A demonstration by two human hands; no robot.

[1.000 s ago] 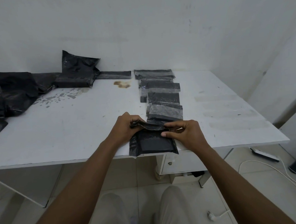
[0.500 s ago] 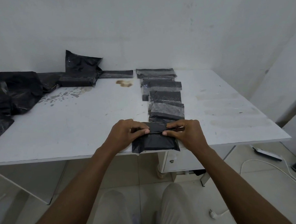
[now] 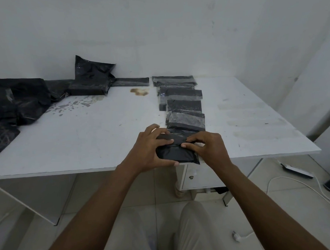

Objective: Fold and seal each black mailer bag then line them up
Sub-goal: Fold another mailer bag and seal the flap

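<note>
A black mailer bag (image 3: pixel 175 154) lies at the near edge of the white table (image 3: pixel 86 142), its top flap folded down over its body. My left hand (image 3: pixel 152 147) grips its left side, thumb under the near edge and fingers on the flap. My right hand (image 3: pixel 208 147) pinches the flap at its middle. Behind it, a row of several folded black mailer bags (image 3: pixel 182 107) runs away toward the wall, overlapping one another.
A pile of loose black bags (image 3: pixel 19 103) lies at the far left, with an upright crumpled bag (image 3: pixel 92 80) and a flat strip (image 3: pixel 131 82) by the wall. A brown stain (image 3: pixel 139 92) marks the table. Below are a drawer (image 3: pixel 197 178), a power strip (image 3: pixel 296 170) and white cable (image 3: pixel 293 184).
The flap has been folded down from raised to flat on the bag. Both hands moved closer together over it, and my left thumb now hooks the near edge.
</note>
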